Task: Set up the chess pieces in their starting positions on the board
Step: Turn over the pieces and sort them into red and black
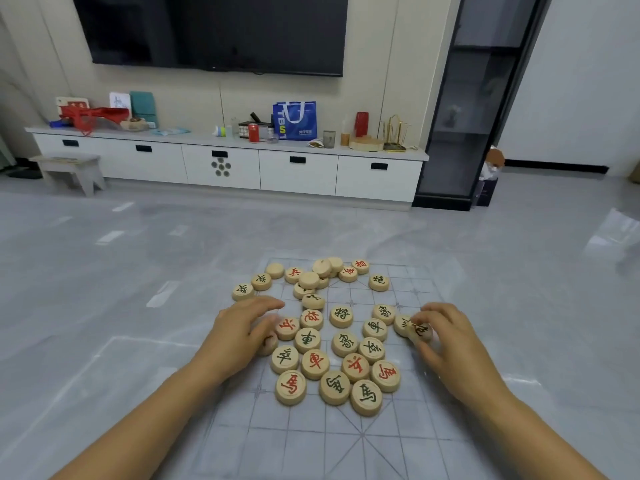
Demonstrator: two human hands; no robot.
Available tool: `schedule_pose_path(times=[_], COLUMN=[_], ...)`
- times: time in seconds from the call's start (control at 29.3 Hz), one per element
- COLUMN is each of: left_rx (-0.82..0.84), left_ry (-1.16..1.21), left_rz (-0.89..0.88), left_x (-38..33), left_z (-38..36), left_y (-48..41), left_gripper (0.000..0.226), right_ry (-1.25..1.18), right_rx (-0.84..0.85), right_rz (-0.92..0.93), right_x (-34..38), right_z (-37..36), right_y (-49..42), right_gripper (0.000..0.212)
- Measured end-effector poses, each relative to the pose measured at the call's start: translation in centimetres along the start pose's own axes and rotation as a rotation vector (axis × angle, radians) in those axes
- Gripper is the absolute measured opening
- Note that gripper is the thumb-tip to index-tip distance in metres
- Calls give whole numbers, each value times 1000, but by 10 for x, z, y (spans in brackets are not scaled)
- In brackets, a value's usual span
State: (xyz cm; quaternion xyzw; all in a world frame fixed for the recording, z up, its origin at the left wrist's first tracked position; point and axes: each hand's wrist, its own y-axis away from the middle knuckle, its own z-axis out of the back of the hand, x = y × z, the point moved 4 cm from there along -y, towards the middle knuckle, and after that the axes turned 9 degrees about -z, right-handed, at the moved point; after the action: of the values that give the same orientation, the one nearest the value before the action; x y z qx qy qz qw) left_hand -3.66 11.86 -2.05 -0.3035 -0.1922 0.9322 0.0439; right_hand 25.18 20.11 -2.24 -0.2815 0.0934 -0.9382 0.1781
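A thin see-through board sheet (311, 441) with a printed grid lies on the grey floor. Several round wooden pieces with red or dark characters lie jumbled over its middle and far part, a heap (320, 275) at the far end. My left hand (242, 332) rests with curled fingers at the left edge of the cluster, touching a red-marked piece (286, 328) and another piece (268, 344) partly hidden under it. My right hand (446, 344) pinches a dark-marked piece (420, 331) tilted on edge, beside another piece (401, 323).
A long white TV cabinet (225, 161) with a blue bag (295, 120), a red can and small items stands against the far wall under a dark screen. A small stool (71, 169) is at far left, a dark glass cabinet (460, 133) at right. Grey glossy floor surrounds the board.
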Motion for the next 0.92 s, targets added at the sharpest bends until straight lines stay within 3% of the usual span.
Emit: schedule_pose_path(times=[0.1,0.2,0.31,0.44,0.55,0.68,0.82,0.92], left_rx=[158,365,469,417,267,86,124,163], left_ry=[-72,-264,-344,-267,-135,-182,-324,-357], left_rz=[-81,-98,-98,-77,-49,42,95,115], left_x=[-24,-34,-40,-41,-35,-14,-5,-2], left_z=[-19,-43,-57,-56,-43,-30,-41,-51], left_y=[-19,-34,-42,-48,-53,-78,-109,-117], left_gripper=[55,41,39,34,32,34,41,38], right_ry=[69,54,29,44,62,-100,-125,-67], right_rx=[105,98,115,161,223,235,128,146], right_rz=[15,40,-20,-16,48,-47,-96,-85], right_x=[-2,-2,0,13,18,10,0,-3], right_z=[-12,-10,-2,-3,-10,-7,-5,-11], right_y=[-1,6,11,14,14,7,0,-1], right_gripper=[35,36,39,19,27,29,23,25])
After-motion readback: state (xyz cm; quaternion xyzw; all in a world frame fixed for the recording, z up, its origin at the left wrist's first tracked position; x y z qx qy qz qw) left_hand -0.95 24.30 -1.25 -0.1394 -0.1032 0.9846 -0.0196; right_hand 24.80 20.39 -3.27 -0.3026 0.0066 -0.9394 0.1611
